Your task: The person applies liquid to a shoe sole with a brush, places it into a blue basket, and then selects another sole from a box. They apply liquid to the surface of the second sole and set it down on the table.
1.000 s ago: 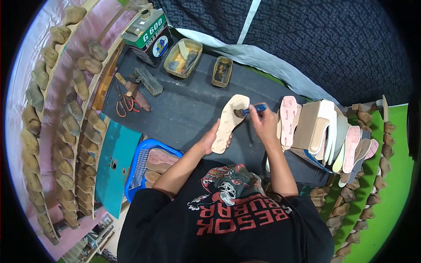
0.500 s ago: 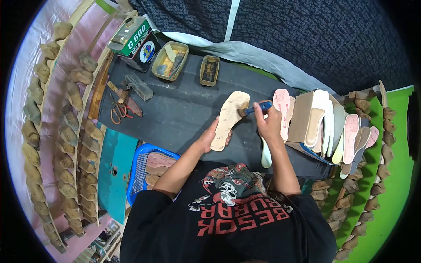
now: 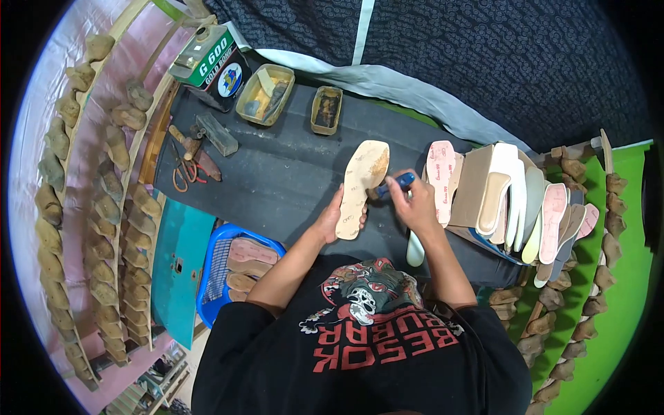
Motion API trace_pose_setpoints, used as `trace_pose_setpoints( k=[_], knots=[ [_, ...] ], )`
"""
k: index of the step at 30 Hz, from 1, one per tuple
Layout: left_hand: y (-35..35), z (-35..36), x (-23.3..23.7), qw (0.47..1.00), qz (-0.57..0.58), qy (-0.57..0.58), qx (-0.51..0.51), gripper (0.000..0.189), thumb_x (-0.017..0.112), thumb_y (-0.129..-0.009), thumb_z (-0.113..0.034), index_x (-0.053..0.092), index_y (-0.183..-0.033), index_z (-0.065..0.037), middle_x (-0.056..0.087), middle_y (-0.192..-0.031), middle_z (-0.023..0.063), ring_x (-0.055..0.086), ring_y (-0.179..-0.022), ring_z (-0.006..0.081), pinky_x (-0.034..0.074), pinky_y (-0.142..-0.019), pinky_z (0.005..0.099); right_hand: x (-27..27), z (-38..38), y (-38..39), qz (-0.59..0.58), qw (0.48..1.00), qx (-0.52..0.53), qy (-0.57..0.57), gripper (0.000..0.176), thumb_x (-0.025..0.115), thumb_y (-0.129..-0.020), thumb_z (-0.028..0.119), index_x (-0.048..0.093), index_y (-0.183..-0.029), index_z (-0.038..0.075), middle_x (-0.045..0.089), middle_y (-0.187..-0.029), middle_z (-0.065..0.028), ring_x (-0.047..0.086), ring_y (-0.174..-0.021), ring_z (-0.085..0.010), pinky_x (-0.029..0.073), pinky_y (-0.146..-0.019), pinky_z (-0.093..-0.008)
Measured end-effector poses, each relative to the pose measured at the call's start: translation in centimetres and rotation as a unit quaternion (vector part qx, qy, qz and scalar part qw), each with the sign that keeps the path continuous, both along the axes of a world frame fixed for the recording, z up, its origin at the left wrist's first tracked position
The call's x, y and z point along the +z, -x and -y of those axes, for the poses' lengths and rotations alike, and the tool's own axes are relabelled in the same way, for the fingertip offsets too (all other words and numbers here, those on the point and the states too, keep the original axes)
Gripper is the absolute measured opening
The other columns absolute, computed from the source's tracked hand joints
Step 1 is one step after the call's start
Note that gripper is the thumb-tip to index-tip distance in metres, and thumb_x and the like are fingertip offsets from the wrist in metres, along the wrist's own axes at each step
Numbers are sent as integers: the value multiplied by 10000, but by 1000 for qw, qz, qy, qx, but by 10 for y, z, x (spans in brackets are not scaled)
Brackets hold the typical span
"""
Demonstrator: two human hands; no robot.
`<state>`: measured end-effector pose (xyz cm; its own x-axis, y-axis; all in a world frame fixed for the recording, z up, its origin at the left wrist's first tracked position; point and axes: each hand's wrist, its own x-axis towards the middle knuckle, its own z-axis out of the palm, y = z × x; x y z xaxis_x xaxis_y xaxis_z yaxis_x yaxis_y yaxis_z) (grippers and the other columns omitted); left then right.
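A: Insole (image 3: 360, 187), which way's it pointing?

B: Long axis runs away from the person, leaning a bit to their right. Broad toe end is far from the fingers, toward the tins. Narrow heel end sits in the L hand (image 3: 339, 218).

A: Grip?

B: L fingers are wrapped under the heel end w/ the thumb on its edge, clamped on it. The insole is held just above the dark worktop (image 3: 277, 173). R hand (image 3: 415, 204) is closed round a blue-handled brush (image 3: 394, 184). The brush head is at the insole's right edge, approx. mid-length.

A: Containers?

B: 2 open tins beyond the insole's toe. The bigger tin (image 3: 265, 95) has yellowish stuff and a couple of sticks in it. The smaller tin (image 3: 326, 110) holds dark residue, can't tell what. 1 glue can (image 3: 207, 66) is left of them, closed. 1 blue basket (image 3: 214, 270) sits below the L forearm w/ soles inside, 3 showing.

A: Other bits?

B: 1 pr scissors (image 3: 185, 174) well left of the L fingers. 1 pink insole (image 3: 440, 180) stands just right of the R fingers. Past it is a row of upright insoles (image 3: 512, 200), too overlapped to count.
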<state>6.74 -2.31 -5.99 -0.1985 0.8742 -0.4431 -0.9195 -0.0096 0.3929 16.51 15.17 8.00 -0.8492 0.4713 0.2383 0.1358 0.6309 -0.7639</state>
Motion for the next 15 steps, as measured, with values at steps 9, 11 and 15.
trace_pose_setpoints(
  k=[9, 11, 15],
  knots=[
    [-4, -7, 6, 1000, 15, -16, 0, 692, 332, -1031, -696, 590, -1246, -90, 634, -906, 50, 646, -753, 185, 568, -693, 351, 4, -18, 8, -78, 995, -24, -55, 122, 719, -954, 120, 659, -955, 14, 670, -721, -106, 636, -565, -192, 488, -533, -317],
    [-6, -9, 4, 999, 25, -19, 7, 704, 338, -1023, -707, 589, -1259, -94, 634, -921, 52, 645, -758, 188, 568, -696, 356, 2, -10, 3, -82, 995, -7, -50, 118, 719, -951, 116, 658, -949, 15, 669, -719, -107, 637, -568, -197, 487, -534, -319],
    [-7, -8, -3, 999, 17, -43, -7, 725, 351, -1007, -728, 581, -1291, -102, 631, -955, 55, 640, -776, 192, 565, -700, 362, 0, -13, -1, -95, 994, -30, -52, 106, 717, -947, 85, 651, -929, 4, 676, -733, -102, 634, -573, -184, 490, -541, -313]
  ],
)
